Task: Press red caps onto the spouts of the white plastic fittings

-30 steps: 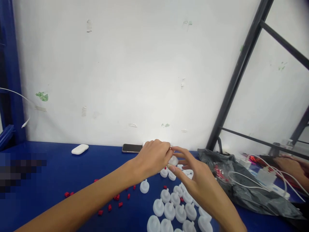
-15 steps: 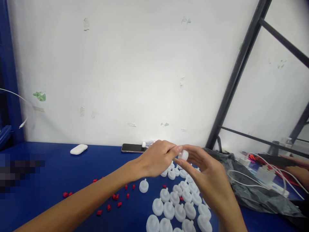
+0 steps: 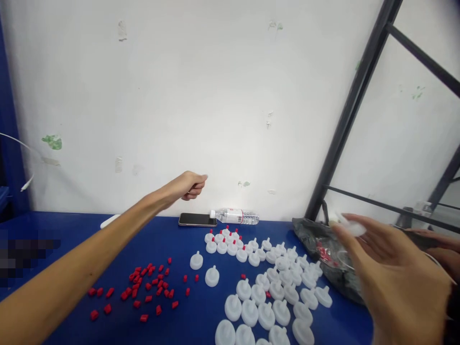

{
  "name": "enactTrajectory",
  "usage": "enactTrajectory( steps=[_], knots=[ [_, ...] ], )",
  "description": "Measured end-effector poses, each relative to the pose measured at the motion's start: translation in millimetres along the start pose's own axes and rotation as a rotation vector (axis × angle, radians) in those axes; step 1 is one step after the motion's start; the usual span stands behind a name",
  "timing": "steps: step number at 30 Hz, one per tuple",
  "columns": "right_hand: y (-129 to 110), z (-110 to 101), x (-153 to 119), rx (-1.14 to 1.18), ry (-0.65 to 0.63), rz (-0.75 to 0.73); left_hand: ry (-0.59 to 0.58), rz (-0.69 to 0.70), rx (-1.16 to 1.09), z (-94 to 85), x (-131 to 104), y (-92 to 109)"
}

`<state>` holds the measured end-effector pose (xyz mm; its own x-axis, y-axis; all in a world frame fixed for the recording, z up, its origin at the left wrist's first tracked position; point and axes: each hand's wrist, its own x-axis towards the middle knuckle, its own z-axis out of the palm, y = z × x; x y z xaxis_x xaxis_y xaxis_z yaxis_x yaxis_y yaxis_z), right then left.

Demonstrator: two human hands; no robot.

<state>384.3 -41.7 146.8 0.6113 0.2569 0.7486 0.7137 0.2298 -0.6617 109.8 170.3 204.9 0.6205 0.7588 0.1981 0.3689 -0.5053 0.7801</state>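
Observation:
My right hand is raised at the right, slightly blurred, pinching a white plastic spouted cap between thumb and fingers. The cap's thin spout points up and to the left. My left hand is held up in front of the wall with its fingers curled closed; anything inside them is hidden. Below, many similar white spouted caps stand on the blue table. Several at the back have red tips on their spouts. Loose small red tips lie scattered at the left, beneath my left forearm.
At the back lie a phone and a clear water bottle. A white case is partly behind my left arm. Right of the caps is a dark plastic bag with red pieces inside. A metal frame slants up behind it.
My hands were together at the cap and have moved apart. The right hand went right with the cap; the left went left and up. The bottle and red-tipped caps are now uncovered.

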Motion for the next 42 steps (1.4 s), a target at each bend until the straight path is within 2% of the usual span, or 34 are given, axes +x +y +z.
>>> enactTrajectory(
  steps=[1, 3, 6, 10, 14, 18, 22, 25, 27, 29, 33, 36, 38, 42],
  knots=[
    [1.3, 2.0, 1.7, 0.018, -0.012, 0.041, -0.024, -0.051, 0.072, -8.2, 2.3, -11.8],
    [-0.5, 10.9, 1.0, 0.05, -0.142, 0.096, -0.148, -0.145, 0.228, -10.4, 5.6, -33.6],
    [-8.4, 23.4, -5.5, 0.072, -0.366, 0.1, -0.363, -0.215, 0.416, 11.5, 9.2, -53.7],
    [-16.6, 24.7, -11.2, 0.026, -0.379, 0.066, -0.506, -0.17, 0.514, 43.6, 11.1, -50.7],
    [-18.7, 24.4, -10.8, -0.035, -0.459, 0.051, -0.585, -0.08, 0.513, 53.2, 5.3, -33.6],
    [-19.4, 29.1, -11.4, -0.065, -0.624, 0.01, -0.551, 0.039, 0.437, 46.9, -2.2, -16.1],
    [-26.4, 31.2, -16.5, -0.091, -0.801, -0.065, -0.534, 0.159, 0.248, 42.2, -14.0, 13.1],
    [-34.4, 30.5, -21.3, -0.084, -0.858, -0.12, -0.574, 0.229, 0.106, 48.8, -26.0, 36.6],
    [-37.7, 30.2, -23.3, -0.071, -0.887, -0.144, -0.54, 0.284, 0.088, 55.4, -31.7, 46.5],
    [-37.9, 30.6, -23.7, -0.056, -0.892, -0.146, -0.474, 0.297, 0.163, 58.6, -33.4, 49.7],
    [-32.1, 32.4, -21.0, -0.067, -0.787, -0.138, -0.294, 0.184, 0.435, 46.3, -27.2, 36.9],
    [-28.9, 33.2, -19.2, -0.101, -0.772, -0.15, -0.188, 0.011, 0.671, 32.8, -19.7, 16.3],
    [-29.1, 33.4, -19.5, -0.118, -0.828, -0.163, -0.227, -0.125, 0.784, 30.8, -15.4, 1.8],
    [-33.2, 32.0, -22.3, -0.086, -0.887, -0.195, -0.394, -0.314, 0.868, 41.1, -10.3, -18.2]
  ],
)
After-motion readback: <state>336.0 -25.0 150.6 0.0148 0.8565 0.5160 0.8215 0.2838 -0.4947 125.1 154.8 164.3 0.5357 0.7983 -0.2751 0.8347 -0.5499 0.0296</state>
